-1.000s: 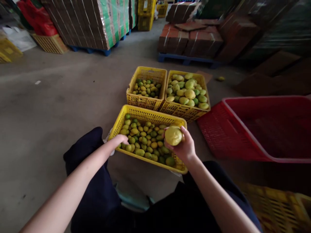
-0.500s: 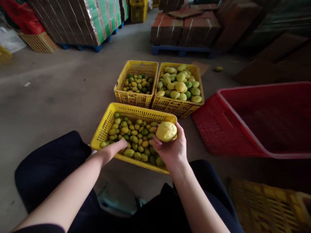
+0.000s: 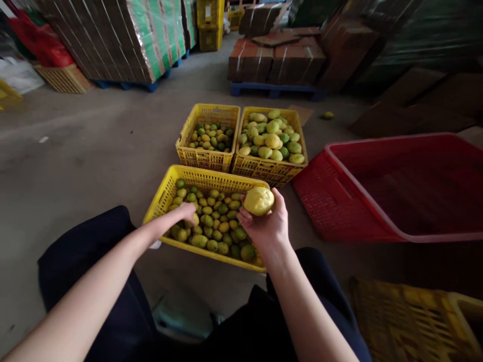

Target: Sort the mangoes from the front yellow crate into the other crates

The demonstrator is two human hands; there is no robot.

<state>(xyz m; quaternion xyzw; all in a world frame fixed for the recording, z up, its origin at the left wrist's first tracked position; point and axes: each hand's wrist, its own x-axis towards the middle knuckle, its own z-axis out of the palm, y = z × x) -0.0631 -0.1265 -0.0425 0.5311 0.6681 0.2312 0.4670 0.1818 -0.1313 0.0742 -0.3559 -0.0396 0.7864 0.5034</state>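
Observation:
My right hand is wrapped round a large, pale yellow lemon with bumpy skin, held above the right end of the front yellow crate. Inside that crate lie many small green and yellow lemons. My left hand reaches into its left part, fingers bent down around a small yellow lemon. Most of the left fingertips are hidden behind the hand.
Behind stand two more yellow crates: the left one with small lemons, the right one heaped with larger ones. A red bin stands at right, above another yellow crate. One loose lemon lies on the floor. Stacked boxes sit on a blue pallet.
My left hand has risen slightly from among the small lemons, and a yellow one now shows at its fingers. The right hand keeps the large lemon in place. The view has shifted a little.

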